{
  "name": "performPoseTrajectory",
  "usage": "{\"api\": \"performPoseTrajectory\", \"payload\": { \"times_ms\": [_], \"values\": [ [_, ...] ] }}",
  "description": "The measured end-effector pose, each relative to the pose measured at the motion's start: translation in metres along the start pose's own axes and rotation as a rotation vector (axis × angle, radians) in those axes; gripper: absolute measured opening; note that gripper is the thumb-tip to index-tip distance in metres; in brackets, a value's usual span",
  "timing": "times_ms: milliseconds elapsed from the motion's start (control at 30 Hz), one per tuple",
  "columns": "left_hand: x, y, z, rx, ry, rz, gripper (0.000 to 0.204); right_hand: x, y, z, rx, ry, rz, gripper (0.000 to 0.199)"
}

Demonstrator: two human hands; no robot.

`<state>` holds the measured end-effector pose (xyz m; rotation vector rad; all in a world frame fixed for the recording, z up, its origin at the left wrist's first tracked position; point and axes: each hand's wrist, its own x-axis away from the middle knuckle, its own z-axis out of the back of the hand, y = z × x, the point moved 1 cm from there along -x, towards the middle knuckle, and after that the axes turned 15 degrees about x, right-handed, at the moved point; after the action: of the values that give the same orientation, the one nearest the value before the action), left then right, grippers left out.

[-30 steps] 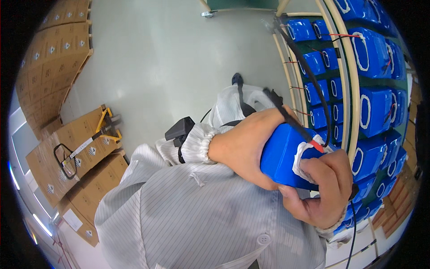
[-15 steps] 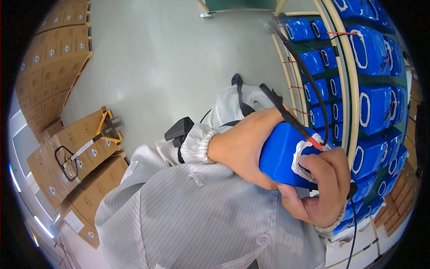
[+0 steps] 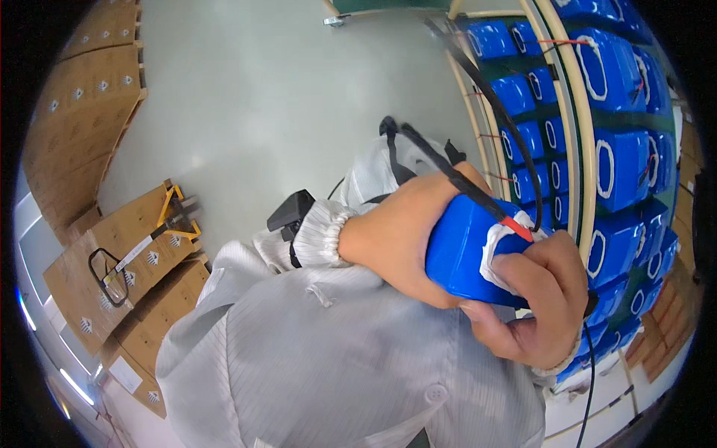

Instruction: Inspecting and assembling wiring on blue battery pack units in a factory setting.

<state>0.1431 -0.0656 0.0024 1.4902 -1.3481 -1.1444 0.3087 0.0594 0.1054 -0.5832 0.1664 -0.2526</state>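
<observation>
A blue-wrapped battery pack (image 3: 455, 250) is held up in front of my body. My left hand (image 3: 392, 239) is wrapped round its far side. My right hand (image 3: 549, 299) is closed at the pack's right end, its curled fingers against the white sealant ring (image 3: 489, 257) and the thumb near the lower edge. What lies under those fingertips is hidden. A thick black cable (image 3: 470, 193) with a red sleeve leaves the pack beside the ring, its dark free end reaching up past my left hand. Another black lead loops up from the same end.
At right stands a beige-tube rack (image 3: 586, 164) bearing many blue packs (image 3: 624, 168) with white rings and thin red leads. Stacked cartons (image 3: 89, 104) and a hand pallet truck (image 3: 142, 243) are at left. Grey floor (image 3: 254, 97) lies between them.
The pack and both hands have shifted slightly left and up in view. The cable's free end has swung left. The rack and cartons have also drifted left with the view. Both hands keep their hold.
</observation>
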Motion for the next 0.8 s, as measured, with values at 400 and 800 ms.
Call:
{"api": "performPoseTrajectory", "payload": {
  "times_ms": [400,800],
  "values": [
    [0.007,-0.030,0.008,0.157,-0.030,-0.212,0.105,0.041,0.021,0.016,-0.066,0.557,-0.385,0.018],
    [0.006,-0.025,0.007,0.230,-0.043,-0.285,0.096,0.048,0.038,0.002,0.126,0.269,-0.253,0.094]
  ]
}}
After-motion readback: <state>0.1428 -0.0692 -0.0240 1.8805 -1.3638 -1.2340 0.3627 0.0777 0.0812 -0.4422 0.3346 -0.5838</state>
